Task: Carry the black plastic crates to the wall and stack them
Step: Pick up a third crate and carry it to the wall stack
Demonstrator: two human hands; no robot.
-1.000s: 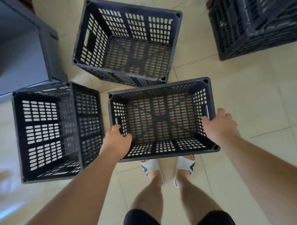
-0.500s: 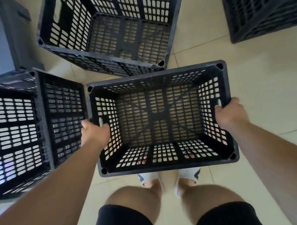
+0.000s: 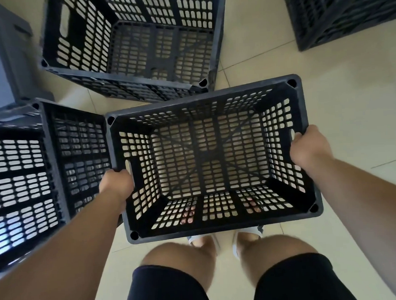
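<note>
I hold an empty black slotted plastic crate (image 3: 217, 228) in front of my knees, lifted off the tiled floor, its open top facing me. My left hand (image 3: 116, 185) grips the rim at the handle slot on its left side. My right hand (image 3: 309, 148) grips the rim at the handle slot on its right side. Another black crate (image 3: 49, 155) stands on the floor at the left, close beside the held one. A third black crate (image 3: 127, 73) stands on the floor beyond it.
A further black crate (image 3: 345, 12) sits at the top right. A grey box or cabinet (image 3: 3, 64) stands at the far left. Beige floor tiles (image 3: 336, 95) lie to the right. My feet in white slippers show below the crate.
The crate has come up off the floor toward me between both hands. It now looks larger and covers my feet; the other crates have stayed in place.
</note>
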